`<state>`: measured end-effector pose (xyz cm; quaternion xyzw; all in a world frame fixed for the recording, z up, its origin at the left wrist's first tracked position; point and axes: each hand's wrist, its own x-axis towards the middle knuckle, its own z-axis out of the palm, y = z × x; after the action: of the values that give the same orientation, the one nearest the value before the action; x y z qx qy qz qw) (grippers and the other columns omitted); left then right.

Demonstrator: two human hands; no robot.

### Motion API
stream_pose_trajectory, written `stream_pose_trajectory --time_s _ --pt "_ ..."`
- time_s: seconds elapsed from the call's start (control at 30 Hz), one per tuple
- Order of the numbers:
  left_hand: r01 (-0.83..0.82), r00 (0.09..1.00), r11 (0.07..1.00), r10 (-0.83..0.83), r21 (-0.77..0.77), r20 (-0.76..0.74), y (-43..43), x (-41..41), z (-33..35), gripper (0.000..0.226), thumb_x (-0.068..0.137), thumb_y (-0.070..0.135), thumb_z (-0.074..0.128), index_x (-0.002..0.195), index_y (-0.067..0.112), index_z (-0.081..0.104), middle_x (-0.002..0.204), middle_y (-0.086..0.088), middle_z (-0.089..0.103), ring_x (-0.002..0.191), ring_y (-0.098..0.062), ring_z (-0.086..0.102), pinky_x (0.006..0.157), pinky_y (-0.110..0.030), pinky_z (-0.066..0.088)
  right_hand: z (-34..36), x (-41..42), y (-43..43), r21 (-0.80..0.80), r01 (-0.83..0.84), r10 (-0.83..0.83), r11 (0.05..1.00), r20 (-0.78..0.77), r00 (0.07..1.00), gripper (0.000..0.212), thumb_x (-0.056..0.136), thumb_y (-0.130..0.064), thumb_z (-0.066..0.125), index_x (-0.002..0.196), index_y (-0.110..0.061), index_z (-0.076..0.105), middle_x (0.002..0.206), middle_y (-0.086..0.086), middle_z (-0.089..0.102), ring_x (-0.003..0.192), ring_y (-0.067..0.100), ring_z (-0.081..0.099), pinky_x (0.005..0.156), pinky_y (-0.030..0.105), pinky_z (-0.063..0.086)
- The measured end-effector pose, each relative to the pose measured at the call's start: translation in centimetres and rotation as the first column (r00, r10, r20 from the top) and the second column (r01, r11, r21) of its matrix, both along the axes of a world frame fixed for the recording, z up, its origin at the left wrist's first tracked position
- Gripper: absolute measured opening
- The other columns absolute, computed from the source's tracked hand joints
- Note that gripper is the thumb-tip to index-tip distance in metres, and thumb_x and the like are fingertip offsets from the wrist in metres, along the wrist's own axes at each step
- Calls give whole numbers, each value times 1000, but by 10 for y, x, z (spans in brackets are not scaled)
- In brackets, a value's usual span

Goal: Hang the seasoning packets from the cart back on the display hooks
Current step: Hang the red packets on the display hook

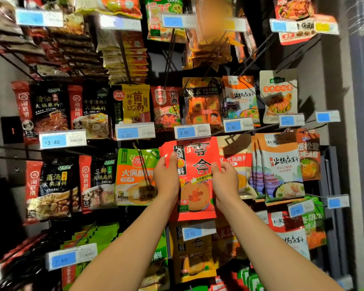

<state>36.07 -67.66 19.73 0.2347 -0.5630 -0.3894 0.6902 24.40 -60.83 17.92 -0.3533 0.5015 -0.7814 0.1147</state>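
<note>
We hold the red packets (194,179) upright between our hands, long axis vertical: left hand (166,178) grips one edge, right hand (225,182) the other.

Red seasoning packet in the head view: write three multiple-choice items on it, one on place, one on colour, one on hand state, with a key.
1. The red plastic seasoning packet sits directly below which blue price tag?
A. 3.90
B. 13.40
C. 9.90

2. The glossy packet hanging just left of it is mainly:
A. purple
B. green and orange
C. white

3. How is the red packet held?
A. left hand only
B. neither hand
C. both hands

Key:
1. A: the 3.90 tag is right above its top edge.
2. B: the green-and-orange packet is its left neighbour.
3. C: the left hand grips its left edge, the right hand its right edge.
</note>
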Motion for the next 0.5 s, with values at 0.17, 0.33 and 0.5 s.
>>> stream_pose_trajectory --time_s 0.17,0.33,0.5 --pt "-48 999 998 48 42 15 -9 -4 2 38 103 42 59 84 10 64 76 -2 61 69 -15 51 64 -33 39 3 -7 -11 37 23 -24 999 8 1000 20 104 -28 57 102 -10 66 95 5 69 75 18 57 64 33 44" --pt "-96 995 995 96 12 26 -11 -6 -3 41 105 36 57 79 4 56 65 0 49 51 -2 40 51 -20 33 0 -9 -14 75 25 -25 997 0 1000 20 105 -27 56 113 -12 65 108 1 67 83 11 58 69 31 44" --pt "-114 988 993 112 9 109 -9 -11 -28 49 99 53 59 131 16 62 124 0 69 114 -17 65 98 -44 56 -11 -4 -12 128 76 -68 989 -67 995 28 103 -32 59 129 -20 57 129 1 60 110 21 59 92 44 53"
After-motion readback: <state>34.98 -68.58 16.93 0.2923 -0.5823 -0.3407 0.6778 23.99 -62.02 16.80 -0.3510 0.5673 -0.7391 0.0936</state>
